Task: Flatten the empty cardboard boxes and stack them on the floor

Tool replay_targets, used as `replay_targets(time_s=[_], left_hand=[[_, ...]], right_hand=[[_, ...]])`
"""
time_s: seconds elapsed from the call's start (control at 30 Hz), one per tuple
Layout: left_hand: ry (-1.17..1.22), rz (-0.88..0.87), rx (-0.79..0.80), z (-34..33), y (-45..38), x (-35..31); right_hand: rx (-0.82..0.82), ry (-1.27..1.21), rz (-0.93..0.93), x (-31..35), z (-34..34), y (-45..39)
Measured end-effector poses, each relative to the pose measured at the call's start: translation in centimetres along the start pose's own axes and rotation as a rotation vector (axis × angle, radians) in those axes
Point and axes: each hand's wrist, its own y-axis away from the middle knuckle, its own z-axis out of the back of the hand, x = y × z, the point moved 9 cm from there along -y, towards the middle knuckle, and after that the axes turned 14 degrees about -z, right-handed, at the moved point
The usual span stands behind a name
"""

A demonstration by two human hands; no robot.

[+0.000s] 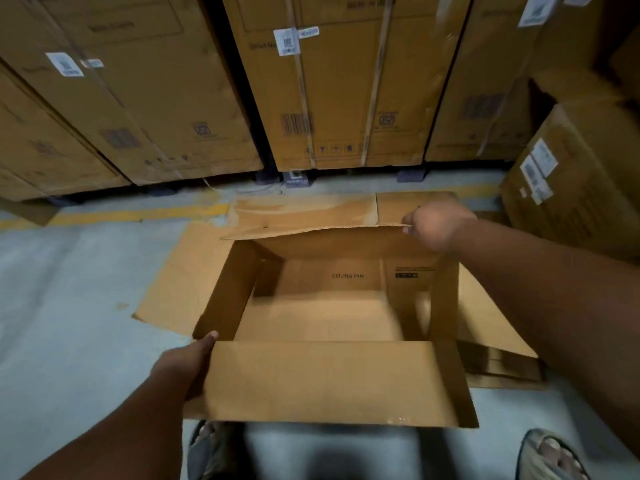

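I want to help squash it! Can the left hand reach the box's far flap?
Probably yes. The left hand holds the open box at its near corner, and nothing blocks the way across to the far flap, which the right hand grips.

An open cardboard box [332, 306] is sitting over flattened cardboard [180, 282] lying on the floor [69, 289], with tall cartons [339, 84] standing behind and another carton [581, 174] to the right.

Left hand [185, 367] fingers hidden behind blurred box [322, 382]; labels [286, 42] illegible.
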Motion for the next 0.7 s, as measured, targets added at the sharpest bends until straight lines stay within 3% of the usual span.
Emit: replay_targets(time_s=[0.07, 0.23, 0.37, 0.57, 0.7], left_hand=[[0.206, 0.066, 0.207, -2.1, 0.7, 0.1], [0.266, -0.198, 0.362, -3.0, 2.4, -10.2], [0.737, -0.117, 0.478, -6.5, 5.8, -16.5], [1.419, -0.021, 0.359, -9.1, 7.8, -17.6], [1.431, -0.001, 0.217, -10.6, 10.0, -16.2]], right_hand=[[0.014, -0.022, 0.022, 1.1, 0.0, 0.9], [0.051, -0.145, 0.079, 4.7, 1.7, 3.0], [0.063, -0.247, 0.181, 9.0, 3.0, 6.1], [0.135, -0.236, 0.377, 15.5, 1.0, 10.0], [0.273, -0.182, 0.452, 17.6, -1.5, 12.1]])
